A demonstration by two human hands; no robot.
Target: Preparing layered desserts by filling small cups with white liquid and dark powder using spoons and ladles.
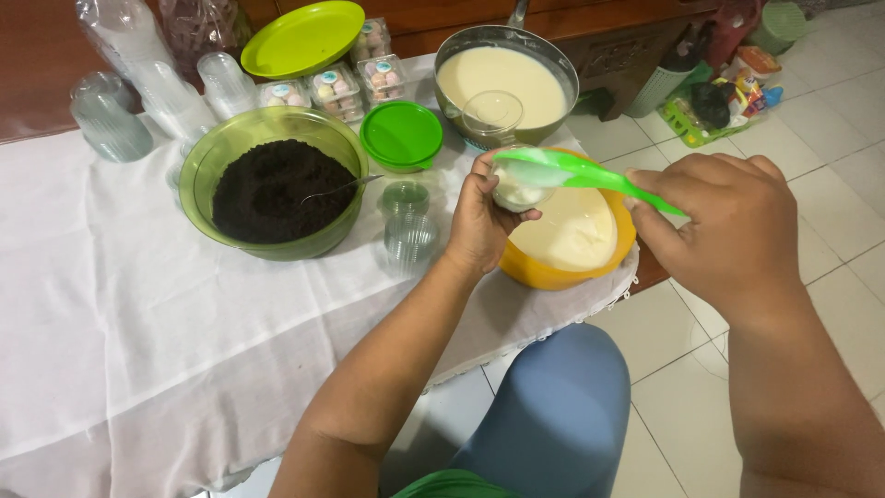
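My left hand (479, 221) grips a small clear plastic cup (516, 192) upright over the orange bowl of cream (567, 244); my right hand (728, 231), knuckles up, clasps a green plastic ladle (572, 171) tipped onto it

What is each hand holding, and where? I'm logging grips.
Left hand grips a small clear cup around its side; right hand holds a green ladle by its handle end.
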